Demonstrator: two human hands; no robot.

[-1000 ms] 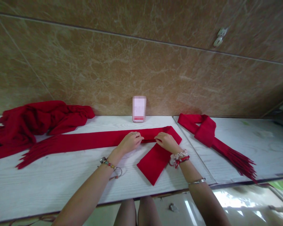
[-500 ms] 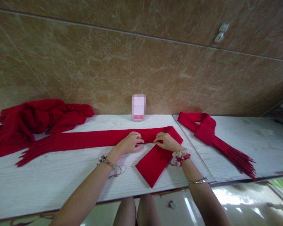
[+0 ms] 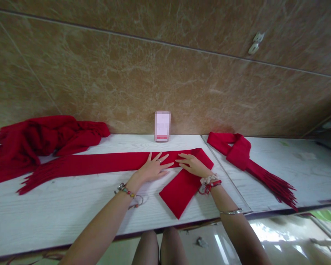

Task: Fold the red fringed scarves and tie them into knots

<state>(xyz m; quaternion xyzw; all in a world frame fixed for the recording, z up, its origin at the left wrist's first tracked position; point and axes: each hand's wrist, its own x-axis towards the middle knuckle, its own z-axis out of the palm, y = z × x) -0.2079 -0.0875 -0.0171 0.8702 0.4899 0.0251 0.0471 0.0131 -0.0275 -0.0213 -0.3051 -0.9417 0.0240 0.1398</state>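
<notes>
The left hand (image 3: 153,168) and right hand (image 3: 193,164) lie with grips spread, seemingly flattening the long red fringed fabric scarf (image 3: 99,163) on the white wood-grain tabletop (image 3: 79,206). Its right end folds back slantwise toward the near edge. A crumpled red cloth heap (image 3: 41,138) crowds the left fringe; a looped red fringed scarf (image 3: 240,152) lies right, a pale pink-edged phone (image 3: 162,127) far.

Both forearms reach in over the near edge of the tabletop (image 3: 66,206), converging. Left hand (image 3: 152,168): palm down, fingers fanned, pointing toward far edge and rightward. Right hand (image 3: 192,164): palm down, fingers extended, slightly parted, aimed leftward. Hands near each other, apart. Bare legs (image 3: 160,246) side by side below the near edge.
</notes>
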